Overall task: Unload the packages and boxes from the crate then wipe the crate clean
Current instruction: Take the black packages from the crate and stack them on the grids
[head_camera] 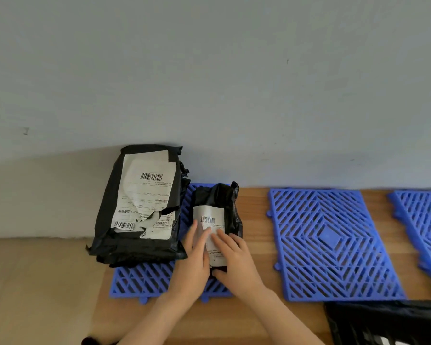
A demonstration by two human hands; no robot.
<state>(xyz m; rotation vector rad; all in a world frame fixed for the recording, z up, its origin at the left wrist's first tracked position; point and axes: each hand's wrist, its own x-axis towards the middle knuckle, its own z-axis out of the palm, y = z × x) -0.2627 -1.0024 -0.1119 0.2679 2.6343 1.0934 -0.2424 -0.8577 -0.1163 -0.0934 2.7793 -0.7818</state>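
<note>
Pressing small package flat, both hands open, on blue mat. Risking nudging the big parcel at nine o'clock.

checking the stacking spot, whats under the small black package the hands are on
A blue grid mat lies under the small package, on the wooden table. Both hands press its label. The bigger package shares that mat. The mat's middle is covered.

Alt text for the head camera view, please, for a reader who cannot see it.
Both hands, left hand and right hand, rest on a small black package lying on a blue grid mat beside a stack of larger black packages. More blue mats lie on the wooden surface; a black crate shows at lower right.
</note>
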